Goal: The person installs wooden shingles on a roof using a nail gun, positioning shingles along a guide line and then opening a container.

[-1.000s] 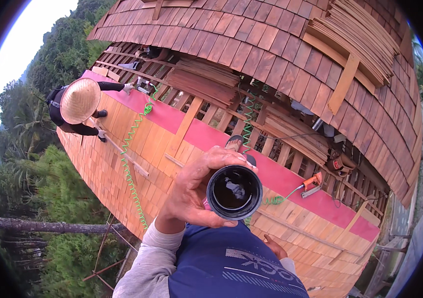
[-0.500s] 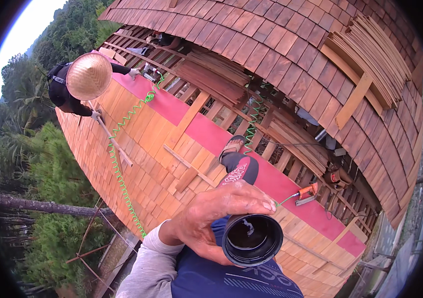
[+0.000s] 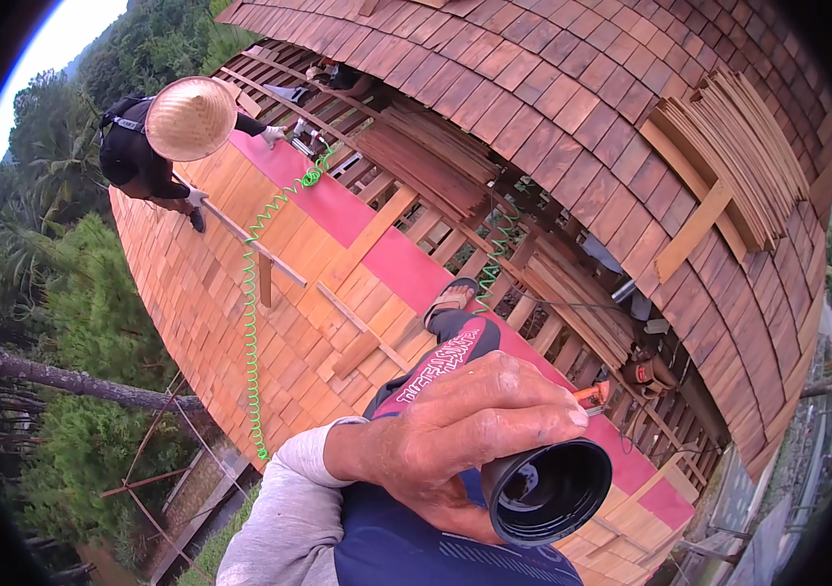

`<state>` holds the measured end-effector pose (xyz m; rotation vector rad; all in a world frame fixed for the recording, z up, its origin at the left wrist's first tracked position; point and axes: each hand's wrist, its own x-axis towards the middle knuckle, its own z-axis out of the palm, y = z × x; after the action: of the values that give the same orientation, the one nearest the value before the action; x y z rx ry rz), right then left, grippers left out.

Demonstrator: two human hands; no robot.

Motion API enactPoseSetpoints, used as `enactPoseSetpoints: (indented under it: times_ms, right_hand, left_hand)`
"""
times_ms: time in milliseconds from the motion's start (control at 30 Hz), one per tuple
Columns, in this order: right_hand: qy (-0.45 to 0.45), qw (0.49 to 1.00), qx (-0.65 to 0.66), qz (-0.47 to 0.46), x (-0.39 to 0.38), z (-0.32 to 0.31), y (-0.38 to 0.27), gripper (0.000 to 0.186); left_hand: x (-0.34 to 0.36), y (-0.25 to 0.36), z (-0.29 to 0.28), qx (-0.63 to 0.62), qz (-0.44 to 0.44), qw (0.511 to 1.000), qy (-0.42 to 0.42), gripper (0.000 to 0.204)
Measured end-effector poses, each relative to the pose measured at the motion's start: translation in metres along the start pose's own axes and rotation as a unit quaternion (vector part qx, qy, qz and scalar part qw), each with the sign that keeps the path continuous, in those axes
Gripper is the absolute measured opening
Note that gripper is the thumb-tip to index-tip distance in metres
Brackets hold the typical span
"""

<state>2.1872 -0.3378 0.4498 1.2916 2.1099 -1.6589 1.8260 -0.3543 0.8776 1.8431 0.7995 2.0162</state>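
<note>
My left hand (image 3: 470, 430) comes in from the lower edge in a grey sleeve. Its fingers wrap over a black round cup (image 3: 582, 513), thumb on the underside. The cup's open mouth tilts toward me, and its inside is dark with a pale glint. Behind the hand lies my bent leg (image 3: 436, 361) in dark clothing, its sandalled foot (image 3: 452, 296) resting at the edge of the red strip. An orange nail gun (image 3: 592, 395) is partly hidden beyond my fingertips. My right hand is out of view.
A co-worker in a woven conical hat (image 3: 189, 119) holds a long wooden batten (image 3: 240, 234) on the sloping shingles. A green coiled hose (image 3: 252, 342) crosses the roof. Open battens (image 3: 436, 234) and stacked shingles (image 3: 416, 156) lie beyond; a drop with trees borders the left.
My left hand and the cup have shifted right and slightly down, now covering more of the nail gun. The co-worker has straightened somewhat and moved the batten.
</note>
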Motion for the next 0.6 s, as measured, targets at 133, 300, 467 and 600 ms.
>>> enactPoseSetpoints:
  times_ms: [133,300,467,600]
  right_hand:
    - [0.059,0.996,-0.015,0.067,0.001,0.013,0.03,0.064]
    - [0.036,0.994,-0.006,0.104,0.006,0.005,0.023,0.079]
    - [0.04,0.994,-0.024,0.099,0.025,0.021,0.045,0.073]
    - [0.057,0.992,0.015,0.107,0.025,0.027,0.056,0.07]
  left_hand:
    - [0.017,-0.001,0.007,0.006,0.071,0.997,-0.004,0.066]
    - [0.032,0.02,0.019,0.041,0.023,0.999,0.0,0.026]
    - [0.048,0.034,0.043,0.086,0.016,0.996,0.001,0.011]
    - [0.05,0.035,0.068,0.084,0.038,0.995,0.04,0.008]
